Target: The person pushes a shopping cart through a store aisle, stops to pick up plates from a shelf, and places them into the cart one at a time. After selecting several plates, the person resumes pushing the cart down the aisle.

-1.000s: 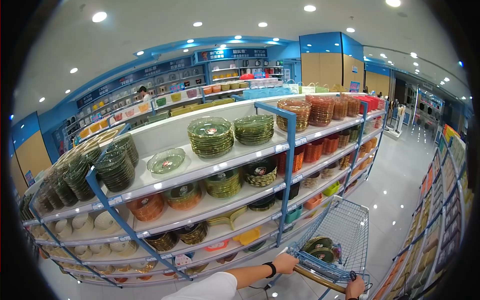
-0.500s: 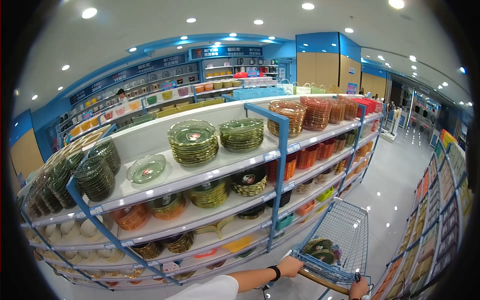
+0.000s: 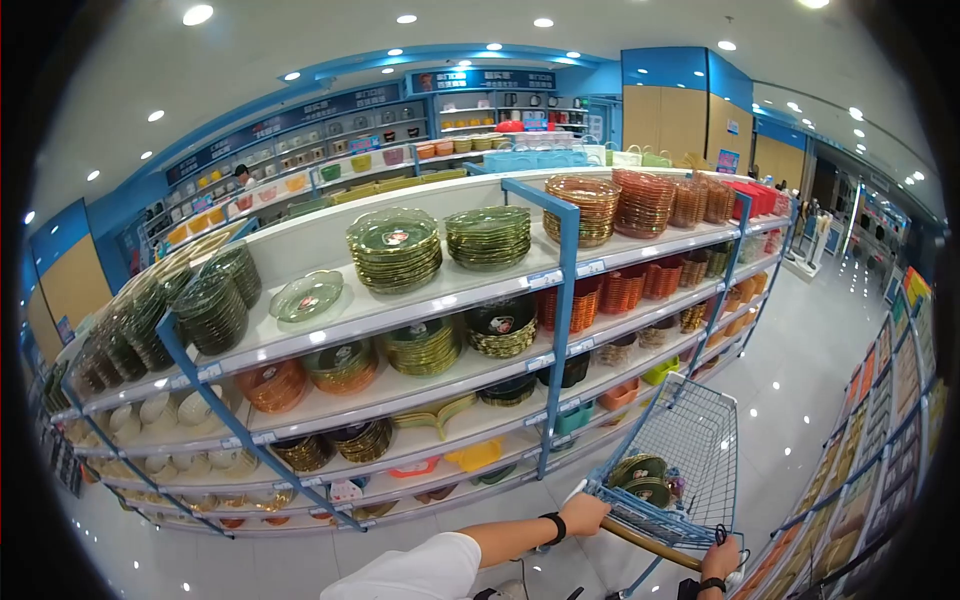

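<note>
My left hand [image 3: 583, 513], with a black band on the wrist, is closed around the left end of the handle [image 3: 650, 540] of a blue wire shopping cart [image 3: 690, 430]. At the handle's right end, my right hand [image 3: 720, 558] is closed too, a dark band on its wrist. Dark green dishes with gold rims [image 3: 640, 478] lie in the cart near the handle. Beside them is a small shiny item I cannot make out. The cart stands in the aisle, close to the right end of a blue-framed shelf unit.
White shelves [image 3: 440, 300] to the left carry stacked green plates [image 3: 395, 250], amber plates [image 3: 582, 210], bowls and baskets. One green plate [image 3: 307, 296] lies alone on top. Another display rack [image 3: 860, 440] borders the aisle on the right. A person [image 3: 242, 175] is among the far shelves.
The view has tipped down and turned slightly left, so the shelves sit higher and further right in the picture. More of my right wrist shows. Both hands stay on the cart handle.
</note>
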{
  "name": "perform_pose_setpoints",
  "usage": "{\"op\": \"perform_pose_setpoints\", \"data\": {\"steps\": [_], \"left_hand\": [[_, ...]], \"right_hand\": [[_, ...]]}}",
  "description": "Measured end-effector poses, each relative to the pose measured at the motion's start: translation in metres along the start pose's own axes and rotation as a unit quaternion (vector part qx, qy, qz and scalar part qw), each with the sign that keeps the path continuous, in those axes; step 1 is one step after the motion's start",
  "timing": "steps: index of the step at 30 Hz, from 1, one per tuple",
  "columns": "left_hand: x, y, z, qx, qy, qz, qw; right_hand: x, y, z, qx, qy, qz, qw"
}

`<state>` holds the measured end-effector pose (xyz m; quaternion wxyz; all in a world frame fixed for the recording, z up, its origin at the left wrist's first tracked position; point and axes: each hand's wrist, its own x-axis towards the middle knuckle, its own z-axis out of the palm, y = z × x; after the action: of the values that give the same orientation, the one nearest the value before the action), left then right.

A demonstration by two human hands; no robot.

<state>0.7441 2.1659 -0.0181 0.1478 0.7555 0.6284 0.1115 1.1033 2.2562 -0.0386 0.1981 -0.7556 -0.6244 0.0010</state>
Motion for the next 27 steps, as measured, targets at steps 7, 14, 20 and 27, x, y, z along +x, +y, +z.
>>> {"op": "perform_pose_setpoints", "data": {"steps": [7, 14, 20, 27], "left_hand": [[-0.006, 0.042, 0.013, -0.039, 0.056, -0.021, 0.997], [-0.029, 0.061, 0.034, -0.07, 0.068, 0.053, 0.994], [-0.067, 0.06, 0.036, -0.095, 0.05, 0.085, 0.991], [-0.139, 0.035, 0.011, -0.091, -0.007, 0.147, 0.985]], "right_hand": [[0.041, 0.059, 0.024, 0.032, -0.05, -0.084, 0.995], [0.043, 0.077, 0.006, -0.027, -0.093, -0.099, 0.99], [0.001, 0.093, -0.013, -0.038, -0.091, -0.13, 0.987], [-0.059, 0.121, 0.055, -0.123, 0.064, -0.128, 0.982]]}}
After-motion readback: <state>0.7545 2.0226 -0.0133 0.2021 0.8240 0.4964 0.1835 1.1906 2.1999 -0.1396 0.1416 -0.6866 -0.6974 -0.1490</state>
